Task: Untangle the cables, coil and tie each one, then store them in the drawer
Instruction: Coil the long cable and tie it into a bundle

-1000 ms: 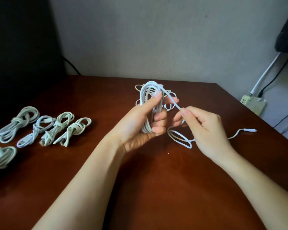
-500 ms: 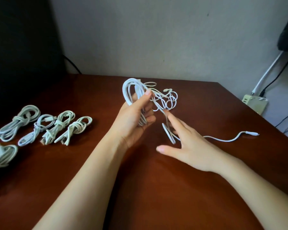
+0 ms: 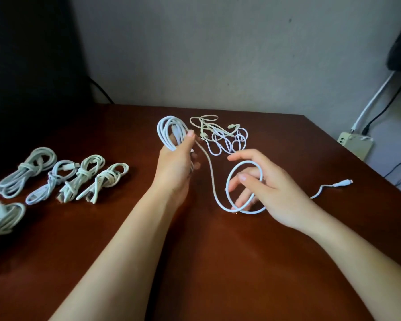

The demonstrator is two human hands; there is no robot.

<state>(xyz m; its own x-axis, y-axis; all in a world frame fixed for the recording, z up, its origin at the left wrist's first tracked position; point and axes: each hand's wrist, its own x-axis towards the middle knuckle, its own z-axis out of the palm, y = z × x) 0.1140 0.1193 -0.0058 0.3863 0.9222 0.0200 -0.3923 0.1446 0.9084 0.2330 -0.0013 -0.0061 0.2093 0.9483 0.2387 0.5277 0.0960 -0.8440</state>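
Two hands are working one white cable [image 3: 210, 169] above the table [image 3: 195, 262]. The left hand [image 3: 175, 167] is gripping a coil [image 3: 169, 133] of it, thumb curling over the strands, and the coil's rounded top is sticking up past the fingertips. From that fist a single strand is running down and to the right into a loop [image 3: 247, 161] that is circling the fingers of the right hand [image 3: 271, 191]. Those fingers are spreading loosely through the loop, wide and relaxed, not pinching it. The loop's lower edge is touching the table. Beyond the right wrist the cable's free end is trailing across the wood and ending in a plug [image 3: 340, 183], which is lying flat near the right edge.

Just behind the hands a tangle [image 3: 225, 140] of thin white and cream cables is sitting loose on the table. Far to the left, well apart from the hands, five tied bundles [image 3: 86, 174] are lying on the wood, four in a row and one nearer the edge. A power strip [image 3: 355, 145] is leaning against the wall [image 3: 218, 54] beyond the right corner.
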